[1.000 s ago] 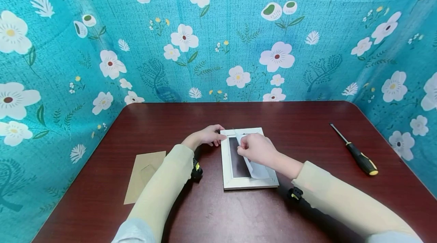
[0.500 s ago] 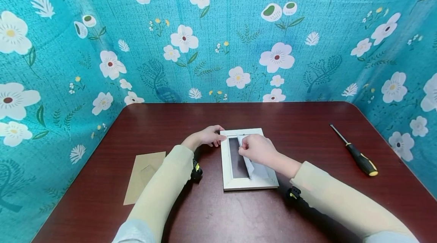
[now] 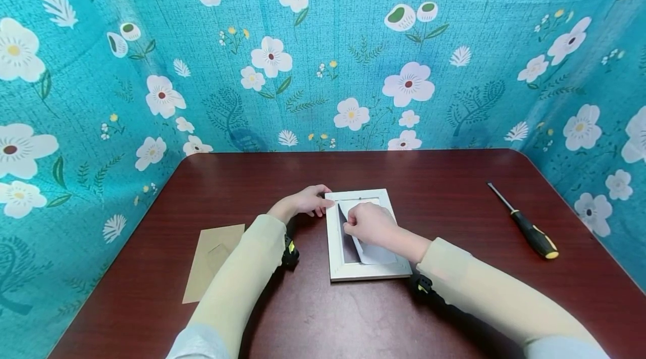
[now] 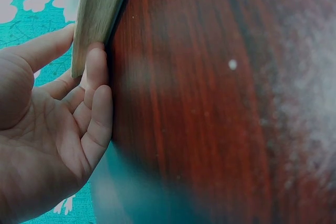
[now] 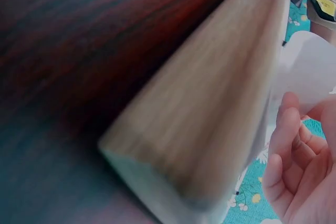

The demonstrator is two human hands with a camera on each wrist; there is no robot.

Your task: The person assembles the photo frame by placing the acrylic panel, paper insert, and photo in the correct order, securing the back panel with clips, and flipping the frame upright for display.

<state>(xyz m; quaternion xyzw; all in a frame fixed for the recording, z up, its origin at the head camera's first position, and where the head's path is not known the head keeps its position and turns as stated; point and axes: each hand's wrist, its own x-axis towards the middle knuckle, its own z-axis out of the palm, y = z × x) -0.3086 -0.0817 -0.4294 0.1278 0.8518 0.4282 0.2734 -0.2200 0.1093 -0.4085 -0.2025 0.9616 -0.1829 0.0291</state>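
A white picture frame (image 3: 335, 244) lies on the table, a dark surface (image 3: 349, 248) showing through its opening. My left hand (image 3: 305, 201) grips its far left corner, thumb on top. In the left wrist view, the fingertips touch the frame's wooden side (image 4: 97, 19). My right hand (image 3: 370, 223) pinches the left edge of a white sheet (image 3: 377, 256) between thumb and index finger. The sheet slants over the opening, its left edge raised and its right part lying inside the frame. In the right wrist view, the sheet's rounded corner (image 5: 307, 69) sticks up beyond the fingers.
A brown backing board (image 3: 208, 252) lies on the table at left, partly under the left forearm. A screwdriver (image 3: 536, 236) with a black and yellow handle lies at far right. A flowered turquoise curtain (image 3: 323, 67) hangs behind the table (image 3: 313, 314).
My right hand has moved left over the frame with the sheet. The sheet now covers more of the dark opening and looks flatter. The left hand has kept still at the corner.
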